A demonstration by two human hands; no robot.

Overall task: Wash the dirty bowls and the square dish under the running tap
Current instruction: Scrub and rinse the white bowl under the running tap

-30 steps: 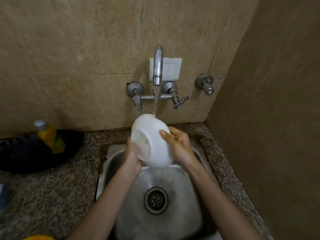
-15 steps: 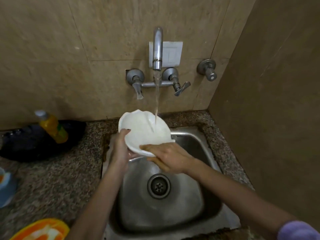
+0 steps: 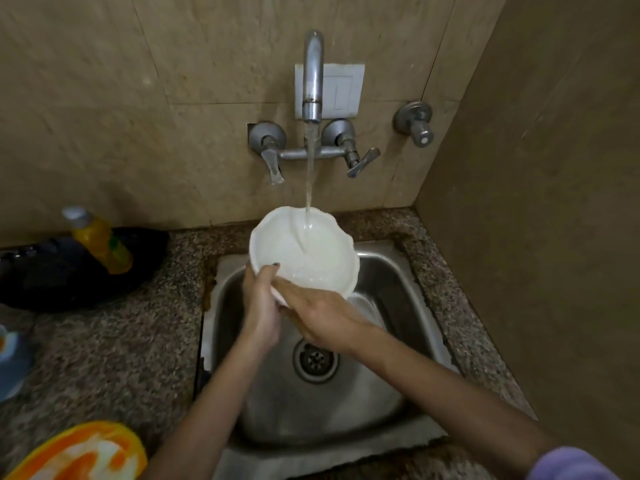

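On the head view I see the white bowl [image 3: 304,252], round with a wavy rim, over the far edge of the sink [image 3: 408,306]. Its mouth faces up and tips toward the camera. The stream from the tap [image 3: 313,74] lands in it, and water sheets over its inside. The left hand [image 3: 259,306] grips the near-left rim, thumb inside. The right hand [image 3: 325,320] lies against the near rim; I cannot tell whether its fingers curl. At the counter's left edge a yellow bottle [image 3: 100,239] leans in a black pan [image 3: 52,278].

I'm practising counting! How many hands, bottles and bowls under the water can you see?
Hands: 2 (left hand, right hand)
Bottles: 1 (yellow bottle)
Bowls under the water: 1 (white bowl)
Total: 4
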